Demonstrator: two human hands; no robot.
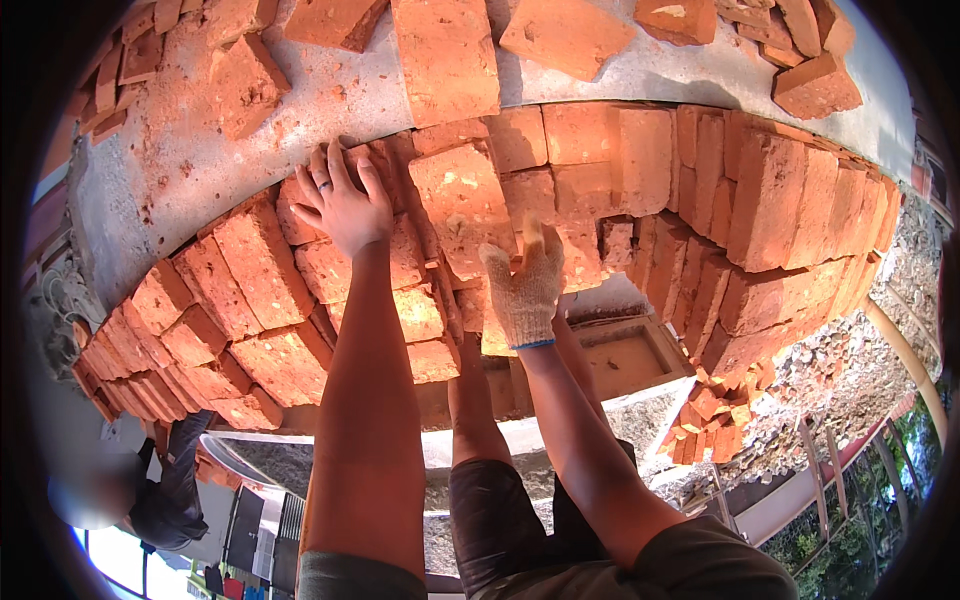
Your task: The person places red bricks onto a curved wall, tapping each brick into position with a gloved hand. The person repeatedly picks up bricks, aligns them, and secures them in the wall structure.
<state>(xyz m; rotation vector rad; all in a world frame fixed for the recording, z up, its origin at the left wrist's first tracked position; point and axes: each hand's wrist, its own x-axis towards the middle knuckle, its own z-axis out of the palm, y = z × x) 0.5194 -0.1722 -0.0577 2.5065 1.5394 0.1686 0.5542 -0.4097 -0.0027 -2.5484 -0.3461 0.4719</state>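
Note:
Before me is a curved stack of orange-red bricks [560, 140]. My left hand [350, 205], bare with a dark ring on one finger, lies with its fingers spread on the bricks left of the middle. A broad brick [460, 195] sits proud of the stack, between my two hands. At its lower right corner is my right hand [525, 285], in a knitted work glove with a blue cuff. Its thumb and fingers point upward and apart, the thumb overlapping the broad brick's edge. Whether the fingers press on the brick beside it is unclear.
Beyond the stack, loose bricks [570, 35] lie on a pale concrete slab [370, 95]. Below it is a shallow wooden frame [625, 355] near my legs. Broken brick pieces [715, 415] and rubble [820, 370] lie at right. Another person [170, 490] is at lower left.

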